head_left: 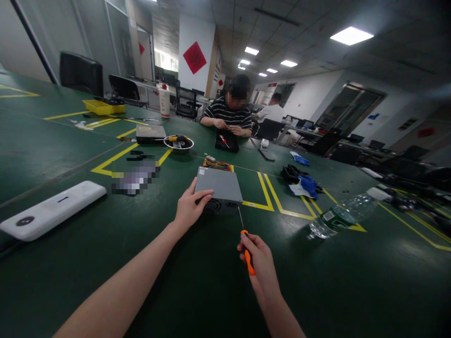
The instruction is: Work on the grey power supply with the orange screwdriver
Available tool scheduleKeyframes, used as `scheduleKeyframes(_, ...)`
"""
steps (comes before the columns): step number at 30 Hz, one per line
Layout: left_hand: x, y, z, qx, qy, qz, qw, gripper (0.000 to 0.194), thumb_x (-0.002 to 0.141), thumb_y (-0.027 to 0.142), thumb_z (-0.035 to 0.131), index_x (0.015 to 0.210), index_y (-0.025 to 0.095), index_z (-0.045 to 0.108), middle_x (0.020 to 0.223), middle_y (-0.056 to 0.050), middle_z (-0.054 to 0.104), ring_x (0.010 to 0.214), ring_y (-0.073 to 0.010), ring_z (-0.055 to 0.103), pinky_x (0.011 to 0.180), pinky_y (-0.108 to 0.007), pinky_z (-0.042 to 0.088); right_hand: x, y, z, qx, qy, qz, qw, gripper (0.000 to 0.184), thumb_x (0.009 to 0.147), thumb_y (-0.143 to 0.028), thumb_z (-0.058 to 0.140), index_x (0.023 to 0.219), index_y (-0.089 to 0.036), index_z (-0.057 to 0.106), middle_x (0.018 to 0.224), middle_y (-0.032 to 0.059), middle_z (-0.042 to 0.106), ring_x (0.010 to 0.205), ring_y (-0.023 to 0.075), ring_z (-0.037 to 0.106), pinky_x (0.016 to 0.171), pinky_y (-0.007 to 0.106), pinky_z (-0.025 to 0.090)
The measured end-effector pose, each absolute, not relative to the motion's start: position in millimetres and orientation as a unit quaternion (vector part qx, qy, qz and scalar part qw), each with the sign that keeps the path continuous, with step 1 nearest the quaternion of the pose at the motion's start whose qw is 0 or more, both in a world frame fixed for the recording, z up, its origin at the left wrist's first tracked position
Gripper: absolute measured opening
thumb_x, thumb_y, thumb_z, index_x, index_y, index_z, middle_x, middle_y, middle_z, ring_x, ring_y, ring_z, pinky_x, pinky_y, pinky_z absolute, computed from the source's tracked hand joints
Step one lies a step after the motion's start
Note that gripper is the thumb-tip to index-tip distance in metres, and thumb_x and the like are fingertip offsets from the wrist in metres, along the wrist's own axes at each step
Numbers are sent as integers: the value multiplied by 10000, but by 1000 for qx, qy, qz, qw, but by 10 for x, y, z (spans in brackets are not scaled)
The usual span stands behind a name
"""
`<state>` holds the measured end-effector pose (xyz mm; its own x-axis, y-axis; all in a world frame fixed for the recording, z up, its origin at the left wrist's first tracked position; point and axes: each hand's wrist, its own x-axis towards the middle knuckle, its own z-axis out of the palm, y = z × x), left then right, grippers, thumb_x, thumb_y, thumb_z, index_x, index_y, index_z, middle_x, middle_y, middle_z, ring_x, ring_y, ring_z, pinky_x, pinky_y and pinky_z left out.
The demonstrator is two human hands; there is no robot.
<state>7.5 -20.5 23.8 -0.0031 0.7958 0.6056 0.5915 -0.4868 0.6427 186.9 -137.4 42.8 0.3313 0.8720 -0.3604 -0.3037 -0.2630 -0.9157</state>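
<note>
A grey computer power supply point(221, 184) lies flat on the green table, its fan grille facing me and a bundle of coloured cables point(217, 164) at its far side. My left hand point(191, 205) grips its left front corner, with fingers resting on the top edge. In my right hand point(259, 256) is a screwdriver point(248, 259) with an orange and black handle, held in closed fingers. The thin shaft points away from me, and its tip is at the power supply's right front corner. Whether the tip sits in a screw is too small to tell.
To the right lies a clear plastic bottle point(343, 214), with blue and white gloves point(307, 186) beyond it. On the left are a long white device point(52, 209), a metal bowl point(179, 144) of tools and a yellow tray point(103, 107). Across the table a person point(226, 112) works over a black tray.
</note>
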Motion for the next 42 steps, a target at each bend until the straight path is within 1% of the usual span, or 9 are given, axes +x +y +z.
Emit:
scheduleKeyframes(3, 74, -203, 237, 699, 495, 506, 101, 256, 795, 376, 495, 972, 299, 665, 1354, -16, 426, 1188, -225, 460, 945, -380, 409, 1878, -1382, 465, -570, -192, 561, 569, 185, 653, -262, 710, 734, -141, 597, 610, -23, 571, 531, 63, 535, 435, 135, 417)
scheduleKeyframes(7, 72, -199, 230, 698, 496, 506, 101, 257, 796, 380, 493, 973, 308, 665, 1361, -11, 417, 1176, -224, 472, 944, -372, 411, 1888, -1379, 491, -530, -121, 614, 573, 94, 754, -210, 619, 777, -119, 615, 634, -8, 579, 510, 45, 530, 425, 116, 418)
scheduleKeyframes(14, 79, -211, 248, 698, 495, 509, 99, 259, 800, 385, 488, 972, 308, 665, 1367, -9, 409, 1171, -218, 477, 948, -352, 407, 1879, -1358, 501, -482, -44, 686, 543, 182, 853, -220, 492, 831, -76, 602, 610, -2, 544, 477, 32, 503, 422, 113, 410)
scheduleKeyframes(19, 73, -209, 238, 698, 497, 506, 98, 261, 801, 384, 485, 975, 308, 663, 1371, -10, 404, 1177, -218, 472, 946, -354, 407, 1844, -1365, 481, -494, -117, 647, 569, 160, 828, -229, 525, 875, -100, 606, 609, -16, 531, 463, 30, 463, 379, 116, 358)
scheduleKeyframes(24, 71, -205, 231, 699, 496, 504, 103, 265, 799, 377, 489, 984, 299, 661, 1374, -18, 400, 1170, -217, 478, 945, -359, 405, 1837, -1355, 412, -574, -196, 558, 566, 192, 649, -180, 716, 795, -136, 600, 606, -33, 541, 519, 53, 491, 381, 120, 369)
scheduleKeyframes(27, 74, -213, 238, 701, 496, 502, 106, 265, 801, 380, 485, 985, 302, 660, 1378, -17, 393, 1171, -214, 476, 949, -360, 400, 1859, -1355, 395, -573, -176, 569, 564, 149, 679, -203, 695, 774, -135, 603, 626, -17, 565, 552, 64, 529, 421, 126, 412)
scheduleKeyframes(31, 76, -220, 242, 699, 499, 500, 111, 268, 803, 386, 480, 985, 306, 660, 1380, -18, 390, 1162, -219, 484, 943, -363, 402, 1868, -1364, 429, -536, -116, 613, 568, 72, 743, -190, 632, 766, -124, 615, 636, -10, 574, 538, 56, 546, 416, 116, 415)
scheduleKeyframes(39, 74, -218, 256, 697, 500, 500, 116, 276, 801, 399, 477, 982, 304, 663, 1383, -18, 386, 1166, -225, 478, 937, -354, 404, 1838, -1364, 466, -493, -61, 671, 550, 156, 822, -218, 543, 812, -90, 632, 629, 6, 573, 511, 46, 532, 443, 121, 431)
scheduleKeyframes(42, 76, -220, 256, 695, 499, 505, 119, 276, 796, 400, 484, 976, 299, 666, 1377, -17, 394, 1165, -227, 479, 942, -357, 401, 1841, -1368, 449, -473, -74, 684, 551, 209, 843, -247, 509, 847, -76, 629, 599, -7, 539, 464, 30, 485, 422, 120, 405)
